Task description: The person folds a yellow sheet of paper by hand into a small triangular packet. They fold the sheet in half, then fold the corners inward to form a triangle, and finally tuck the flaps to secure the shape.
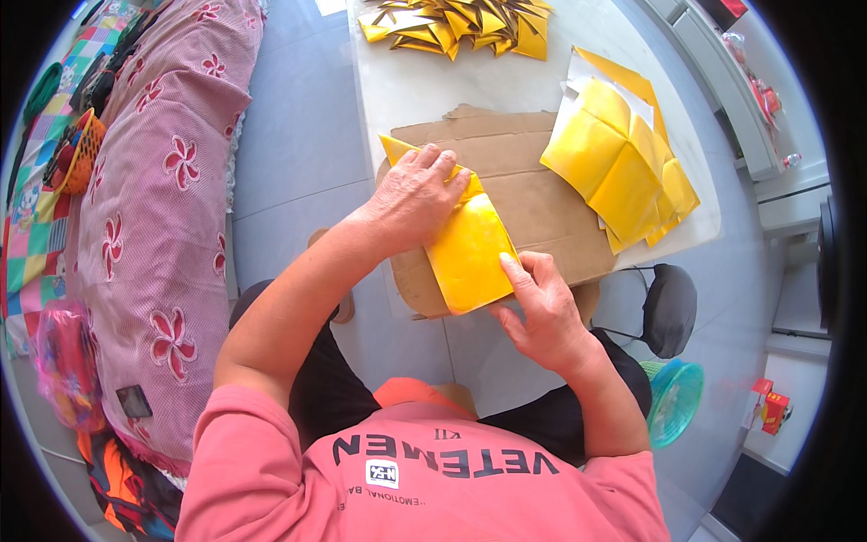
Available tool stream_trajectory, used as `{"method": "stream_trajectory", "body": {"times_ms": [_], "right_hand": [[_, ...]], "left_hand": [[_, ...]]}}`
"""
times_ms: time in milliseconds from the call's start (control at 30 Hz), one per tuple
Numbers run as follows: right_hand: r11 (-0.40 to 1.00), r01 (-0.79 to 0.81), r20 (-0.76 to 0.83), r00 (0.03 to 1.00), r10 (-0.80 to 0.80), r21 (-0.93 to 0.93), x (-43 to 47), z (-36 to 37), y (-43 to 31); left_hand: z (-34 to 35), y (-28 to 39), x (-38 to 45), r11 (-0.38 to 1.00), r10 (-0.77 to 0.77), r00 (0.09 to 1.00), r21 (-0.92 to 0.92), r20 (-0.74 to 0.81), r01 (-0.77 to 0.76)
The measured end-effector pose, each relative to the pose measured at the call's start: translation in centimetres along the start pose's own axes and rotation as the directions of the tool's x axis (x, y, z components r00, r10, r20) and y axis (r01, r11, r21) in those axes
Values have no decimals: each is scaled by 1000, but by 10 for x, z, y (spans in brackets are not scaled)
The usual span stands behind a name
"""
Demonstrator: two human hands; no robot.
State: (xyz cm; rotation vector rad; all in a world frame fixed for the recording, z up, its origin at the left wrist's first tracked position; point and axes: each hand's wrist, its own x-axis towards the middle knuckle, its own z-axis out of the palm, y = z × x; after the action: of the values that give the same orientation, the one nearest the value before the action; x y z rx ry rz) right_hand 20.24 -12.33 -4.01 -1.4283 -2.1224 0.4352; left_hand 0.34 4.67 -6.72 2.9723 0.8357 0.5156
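A folded sheet of shiny yellow paper point(471, 254) lies over the near left part of a flattened cardboard piece point(504, 196). My left hand point(420, 196) rests on its upper end, fingers bent over a fold, with a pointed yellow flap sticking out beyond them. At the lower right edge my right hand point(542, 305) pinches the paper, the index finger on top and the thumb lower down beside the edge. Creased yellow sheets with white undersides point(609, 162) lie to the right, partly on the cardboard. At the table's far end is a heap of folded yellow paper pieces point(467, 24).
The white tabletop point(433, 88) carries the cardboard. A pink flowered cover point(169, 223) drapes the furniture at left, with a phone point(134, 402) and an orange basket point(82, 159) nearby. To the right are a black stool seat point(669, 310) and a green plastic basket point(677, 404).
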Motion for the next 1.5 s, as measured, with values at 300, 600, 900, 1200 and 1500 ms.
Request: {"method": "stream_trajectory", "body": {"times_ms": [300,600,900,1200,1500], "right_hand": [[911,154,-118,970,-214,-382,3,16,8],[872,271,25,958,-286,-407,5,26,6],[871,273,48,959,-278,-409,1,27,7],[879,259,43,963,-265,-400,0,28,6],[877,255,38,964,-262,-407,0,27,7]], "left_hand": [[-4,17,-2,983,-88,989,-150,120,106],[3,17,-10,983,58,991,-178,121,-36],[-11,21,-11,975,99,975,-213,201,-55],[-13,21,-12,978,136,967,-187,215,-96],[-11,21,-13,962,4,979,-267,203,52]]}}
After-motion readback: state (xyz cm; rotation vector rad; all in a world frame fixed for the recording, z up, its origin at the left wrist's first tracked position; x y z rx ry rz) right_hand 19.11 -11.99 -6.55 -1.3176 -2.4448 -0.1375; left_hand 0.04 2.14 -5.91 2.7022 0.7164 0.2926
